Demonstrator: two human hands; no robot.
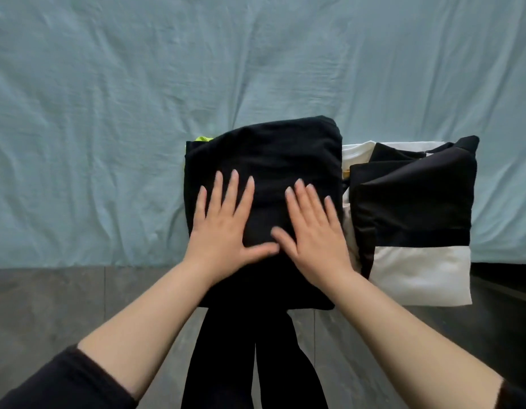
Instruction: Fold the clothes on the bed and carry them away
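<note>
Fingers of both hands lie straight and spread wide. They press flat on the folded black garment and grip nothing. The left hand and right hand sit side by side on its near half, thumbs almost meeting.

The black garment is directly under the fingers, at the near edge of the bed, and its near end overhangs the edge. Beyond the left fingertips, at the garment's far left corner, a sliver of a yellow-green piece peeks out from beneath, so this looks like a stack rather than a single item. Just beside the right hand, touching the stack on its outer side, is a black-and-white pile, also folded, with a white layer showing at its near end.

Folding appears nearly done. Both piles are squared up, no loose clothing shows on the sheet beyond the fingers, and the hands seem to be smoothing the last fold. Carrying the piles away has not yet begun, since both rest on the bed. Below the wrists lies the grey floor.

No brand, label or writing can be read on any garment.
</note>
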